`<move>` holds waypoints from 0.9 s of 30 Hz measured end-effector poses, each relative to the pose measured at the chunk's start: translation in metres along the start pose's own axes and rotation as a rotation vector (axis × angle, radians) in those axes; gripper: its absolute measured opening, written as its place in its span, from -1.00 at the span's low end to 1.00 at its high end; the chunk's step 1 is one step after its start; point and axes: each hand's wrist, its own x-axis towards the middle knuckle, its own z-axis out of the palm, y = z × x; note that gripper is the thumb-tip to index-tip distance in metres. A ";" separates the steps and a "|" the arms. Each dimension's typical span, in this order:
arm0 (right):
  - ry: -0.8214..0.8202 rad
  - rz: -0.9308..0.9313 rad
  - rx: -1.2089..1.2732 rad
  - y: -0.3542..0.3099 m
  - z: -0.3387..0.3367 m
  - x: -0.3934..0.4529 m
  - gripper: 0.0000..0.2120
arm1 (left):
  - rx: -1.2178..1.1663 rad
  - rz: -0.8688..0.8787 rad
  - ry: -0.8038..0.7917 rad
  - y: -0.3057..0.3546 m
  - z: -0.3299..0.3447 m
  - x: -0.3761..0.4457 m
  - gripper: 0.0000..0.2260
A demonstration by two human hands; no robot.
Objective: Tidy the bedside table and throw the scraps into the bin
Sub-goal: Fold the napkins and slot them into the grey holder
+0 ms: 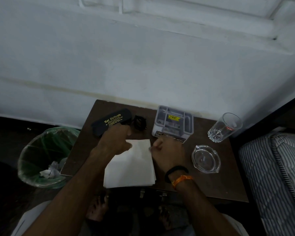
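While the table [211,186] bears it, both hands [117,142] [165,151] pinch the paper [134,167].

sunglasses [140,123]: partly covered by the left hand [115,142]
paper [131,166]: its upper corners hidden under both hands
right hand [167,150]: fingertips out of sight
grey organiser [173,123]: sticker print too small to read
bed [276,176]: cut off at the right edge

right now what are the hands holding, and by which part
Both hands hold the white sheet of paper by its far edge: left hand at the far-left corner, right hand pinching the far-right corner.
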 end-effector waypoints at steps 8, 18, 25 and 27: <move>-0.174 0.138 -0.122 -0.012 0.034 -0.018 -0.44 | 0.376 -0.089 -0.166 0.001 0.005 -0.014 -0.17; -0.063 -0.082 -0.294 -0.023 0.036 -0.037 -0.57 | 0.360 -0.122 -0.145 0.000 0.009 -0.012 -0.17; 0.053 -0.172 -0.351 -0.024 0.042 -0.041 -0.60 | 0.350 -0.135 -0.136 0.001 0.011 -0.012 -0.16; 0.049 -0.172 -0.406 -0.026 0.041 -0.041 -0.59 | 0.343 -0.138 -0.134 0.000 0.012 -0.011 -0.17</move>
